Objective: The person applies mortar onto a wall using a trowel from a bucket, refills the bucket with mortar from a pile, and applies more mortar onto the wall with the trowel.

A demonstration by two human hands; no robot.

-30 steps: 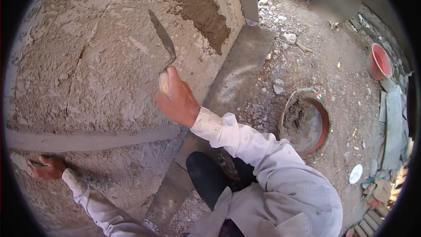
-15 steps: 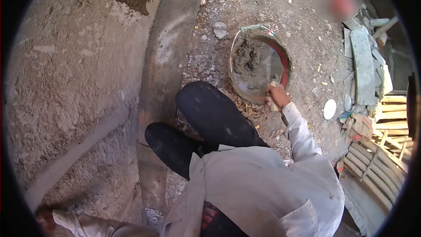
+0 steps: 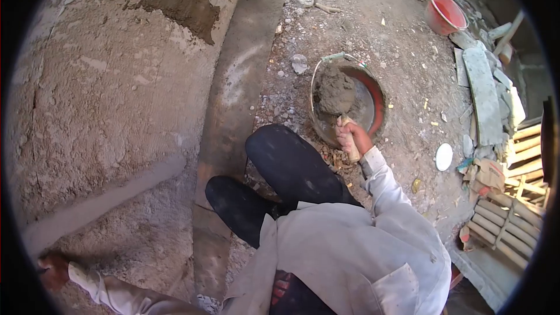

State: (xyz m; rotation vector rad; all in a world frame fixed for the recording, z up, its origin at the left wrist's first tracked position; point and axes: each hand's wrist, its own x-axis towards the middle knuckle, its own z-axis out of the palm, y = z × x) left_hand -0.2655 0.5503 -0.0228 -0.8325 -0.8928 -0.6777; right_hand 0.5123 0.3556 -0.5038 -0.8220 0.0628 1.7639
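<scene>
My right hand (image 3: 354, 137) is closed round the pale handle of a trowel (image 3: 349, 146) at the near rim of a bucket (image 3: 378, 118). A heap of wet mortar (image 3: 336, 90) covers the trowel's blade, over the bucket's inside. At the lower left, my left hand (image 3: 53, 272) is against the rough wall (image 3: 111, 105), below a smooth raised band (image 3: 111, 193); its fingers are too dark and too near the image edge to make out. A darker wet patch of mortar (image 3: 178, 1) clings to the wall higher up.
A board (image 3: 236, 81) runs along the wall's foot. Stones (image 3: 299, 63) and rubble lie beside it. A red bucket (image 3: 446, 13) stands at the upper right, near slabs (image 3: 483, 96), a white disc (image 3: 444, 156) and bundled poles (image 3: 504, 227). My knees (image 3: 291, 157) are beside the bucket.
My right hand has come down from the wall to the bucket with the trowel, whose blade now carries mortar. The view has turned right. My left hand has stayed by the wall.
</scene>
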